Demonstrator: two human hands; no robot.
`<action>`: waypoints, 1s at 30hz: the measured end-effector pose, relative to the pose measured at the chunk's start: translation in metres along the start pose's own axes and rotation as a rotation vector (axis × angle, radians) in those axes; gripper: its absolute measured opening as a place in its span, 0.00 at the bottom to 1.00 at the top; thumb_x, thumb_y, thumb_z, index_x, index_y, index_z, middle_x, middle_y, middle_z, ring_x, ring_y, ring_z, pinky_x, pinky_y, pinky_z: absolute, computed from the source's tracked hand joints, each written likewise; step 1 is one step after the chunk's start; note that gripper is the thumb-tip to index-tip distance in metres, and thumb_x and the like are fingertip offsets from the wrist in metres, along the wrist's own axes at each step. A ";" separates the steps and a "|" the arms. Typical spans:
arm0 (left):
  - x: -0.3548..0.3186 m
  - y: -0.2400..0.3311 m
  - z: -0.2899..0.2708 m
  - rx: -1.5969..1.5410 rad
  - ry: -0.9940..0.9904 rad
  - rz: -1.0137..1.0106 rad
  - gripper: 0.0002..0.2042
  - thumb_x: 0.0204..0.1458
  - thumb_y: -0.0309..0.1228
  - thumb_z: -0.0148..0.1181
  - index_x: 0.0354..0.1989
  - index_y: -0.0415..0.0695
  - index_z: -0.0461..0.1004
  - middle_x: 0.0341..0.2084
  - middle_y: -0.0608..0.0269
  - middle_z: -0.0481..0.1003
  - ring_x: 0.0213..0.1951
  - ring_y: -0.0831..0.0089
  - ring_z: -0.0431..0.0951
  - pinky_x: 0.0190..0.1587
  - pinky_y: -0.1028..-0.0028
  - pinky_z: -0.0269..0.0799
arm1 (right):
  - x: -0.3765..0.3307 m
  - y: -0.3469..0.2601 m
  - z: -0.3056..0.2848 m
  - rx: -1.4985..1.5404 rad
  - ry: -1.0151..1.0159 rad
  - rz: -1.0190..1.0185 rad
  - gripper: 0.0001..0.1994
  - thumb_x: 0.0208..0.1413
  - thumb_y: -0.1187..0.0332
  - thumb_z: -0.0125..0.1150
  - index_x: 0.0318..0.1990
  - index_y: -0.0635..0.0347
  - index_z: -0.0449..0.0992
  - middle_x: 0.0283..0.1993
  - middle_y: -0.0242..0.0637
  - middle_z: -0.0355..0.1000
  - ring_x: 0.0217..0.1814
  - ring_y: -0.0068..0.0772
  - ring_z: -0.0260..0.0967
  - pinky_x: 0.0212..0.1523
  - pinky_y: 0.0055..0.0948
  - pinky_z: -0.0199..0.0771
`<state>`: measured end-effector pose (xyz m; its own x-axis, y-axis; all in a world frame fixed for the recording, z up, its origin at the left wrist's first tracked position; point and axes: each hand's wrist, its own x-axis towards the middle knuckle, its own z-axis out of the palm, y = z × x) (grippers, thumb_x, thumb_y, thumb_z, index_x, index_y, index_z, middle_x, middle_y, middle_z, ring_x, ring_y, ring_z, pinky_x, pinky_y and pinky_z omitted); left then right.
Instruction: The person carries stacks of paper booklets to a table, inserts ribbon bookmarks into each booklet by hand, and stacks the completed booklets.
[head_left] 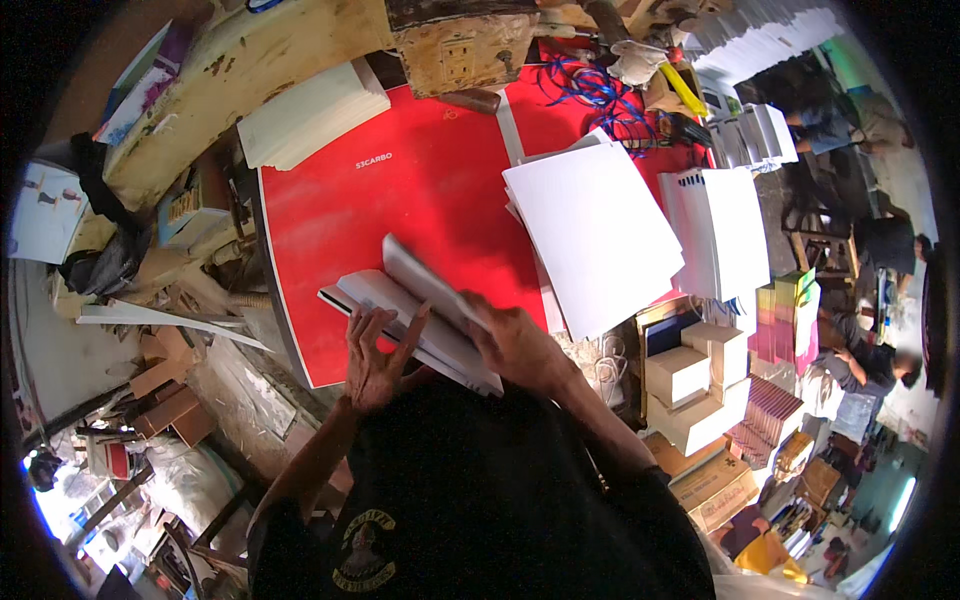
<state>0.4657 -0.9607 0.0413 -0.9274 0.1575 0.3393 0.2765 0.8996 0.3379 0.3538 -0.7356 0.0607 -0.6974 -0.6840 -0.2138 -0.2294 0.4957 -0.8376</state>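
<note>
Paper in a thick white stack lies at the near edge of the red bench, right in front of the person, with its top sheets lifted and curling upward. The left hand rests on the near left corner of the stack, fingers spread and partly raised, holding the lower sheets flat so that they do not slide. The right hand lies over the right side of the stack, fingers curled against the lifted sheets; it seems to pinch them, though the grip itself is hidden under the knuckles.

Further along the bench to the right a larger pile of white sheets sits fanned and slightly askew, within easy reach of the right hand. At the far left corner lies a cream-coloured pile of paper. Blue cord is tangled at the far end of the bench. Beyond the right edge stand bound white booklets and, lower down, small cardboard boxes stacked on one another. Other people sit at the far right, well apart.
</note>
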 end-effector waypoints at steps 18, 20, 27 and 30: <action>-0.006 -0.011 -0.008 -0.027 -0.247 -0.018 0.43 0.46 0.48 0.68 0.70 0.52 0.54 0.70 0.59 0.52 0.71 0.61 0.49 0.68 0.46 0.43 | -0.019 -0.030 -0.013 -0.209 0.222 -0.283 0.34 0.56 0.62 0.59 0.66 0.70 0.53 0.61 0.64 0.60 0.62 0.66 0.60 0.62 0.53 0.62; -0.014 -0.019 -0.010 -0.018 -0.241 -0.004 0.37 0.47 0.46 0.67 0.67 0.52 0.61 0.64 0.58 0.62 0.68 0.62 0.58 0.68 0.48 0.46 | -0.011 -0.038 -0.001 -0.072 0.037 0.035 0.31 0.57 0.68 0.60 0.65 0.69 0.56 0.59 0.61 0.64 0.61 0.61 0.64 0.58 0.49 0.68; 0.012 -0.037 -0.022 -0.319 -0.195 0.199 0.16 0.43 0.37 0.68 0.42 0.49 0.78 0.39 0.65 0.76 0.47 0.67 0.76 0.60 0.55 0.57 | -0.023 -0.030 -0.093 0.050 0.248 -0.012 0.23 0.56 0.75 0.61 0.59 0.65 0.69 0.44 0.47 0.77 0.39 0.38 0.79 0.38 0.32 0.79; 0.035 -0.039 -0.023 -0.356 -0.271 0.238 0.12 0.43 0.34 0.69 0.36 0.48 0.77 0.37 0.65 0.77 0.46 0.66 0.77 0.61 0.56 0.57 | -0.041 -0.028 -0.173 0.221 0.326 0.211 0.24 0.58 0.74 0.61 0.62 0.61 0.67 0.47 0.40 0.78 0.48 0.30 0.77 0.46 0.26 0.78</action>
<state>0.4280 -0.9998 0.0599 -0.8472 0.4838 0.2196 0.5134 0.6390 0.5728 0.2715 -0.6289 0.1800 -0.8992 -0.3582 -0.2513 0.0667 0.4555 -0.8877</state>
